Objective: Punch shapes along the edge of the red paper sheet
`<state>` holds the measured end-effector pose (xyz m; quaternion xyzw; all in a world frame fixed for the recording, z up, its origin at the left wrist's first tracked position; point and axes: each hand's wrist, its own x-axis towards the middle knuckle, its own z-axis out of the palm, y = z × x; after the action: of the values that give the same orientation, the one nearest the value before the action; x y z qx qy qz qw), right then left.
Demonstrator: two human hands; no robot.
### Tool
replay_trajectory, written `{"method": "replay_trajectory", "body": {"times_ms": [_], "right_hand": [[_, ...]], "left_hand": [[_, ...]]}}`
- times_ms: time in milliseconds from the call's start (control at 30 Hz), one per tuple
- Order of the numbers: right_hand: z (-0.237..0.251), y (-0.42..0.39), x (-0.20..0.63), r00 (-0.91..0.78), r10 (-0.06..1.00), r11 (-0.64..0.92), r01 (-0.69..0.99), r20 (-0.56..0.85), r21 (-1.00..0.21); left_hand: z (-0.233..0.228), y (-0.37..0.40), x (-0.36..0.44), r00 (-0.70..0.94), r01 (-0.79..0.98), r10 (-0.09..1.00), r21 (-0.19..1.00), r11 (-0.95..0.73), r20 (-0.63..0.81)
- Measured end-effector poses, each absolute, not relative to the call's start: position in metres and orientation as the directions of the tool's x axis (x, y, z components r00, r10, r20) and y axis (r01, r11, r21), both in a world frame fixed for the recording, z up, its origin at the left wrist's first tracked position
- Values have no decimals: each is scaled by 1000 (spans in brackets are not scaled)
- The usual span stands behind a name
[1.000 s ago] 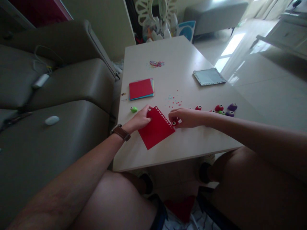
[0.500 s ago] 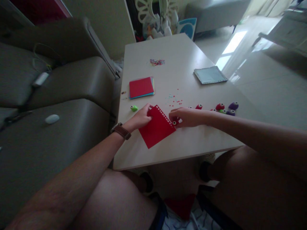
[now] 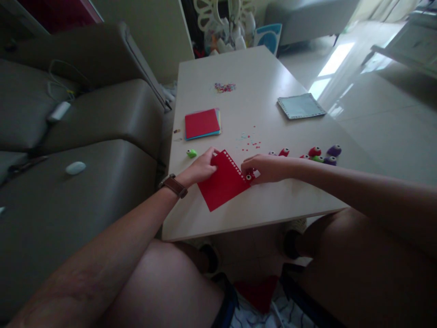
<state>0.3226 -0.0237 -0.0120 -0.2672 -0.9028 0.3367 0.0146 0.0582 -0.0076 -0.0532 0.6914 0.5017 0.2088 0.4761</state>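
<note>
Little has changed: left hand [image 3: 201, 167] still presses the red paper [image 3: 221, 182] flat; right hand [image 3: 264, 167] fingers stay closed on the small red punch [image 3: 249, 176] at its perforated edge.

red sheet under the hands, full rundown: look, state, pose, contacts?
The red sheet looks like thin, square craft paper, matte and uncreased. It lies flat on the white table near its front edge, turned so one corner points toward the person. A row of small punched holes runs along its upper right edge. The left hand presses down its top corner; the right hand holds a small red punch at the end of the hole row, on the sheet's right corner.
</note>
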Motion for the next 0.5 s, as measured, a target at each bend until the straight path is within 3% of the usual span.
{"method": "replay_trajectory", "body": {"times_ms": [200,333,400,500], "right_hand": [[-9,-25,322,-845,501,589,490,-185,-643],[-9,-24,321,-872,446,599,459,-202,-656],[-10,-23,321,-863,460,589,473,-209,-655],[-9,-23,322,-812,537,546,542,-229,-639]], "left_hand": [[-52,-9,60,405,493,895,869,-40,-188],[-52,-9,60,422,550,891,829,-103,-169],[-50,-11,61,421,600,893,787,-145,-157],[-43,-13,65,380,709,925,643,-289,-3]]}}
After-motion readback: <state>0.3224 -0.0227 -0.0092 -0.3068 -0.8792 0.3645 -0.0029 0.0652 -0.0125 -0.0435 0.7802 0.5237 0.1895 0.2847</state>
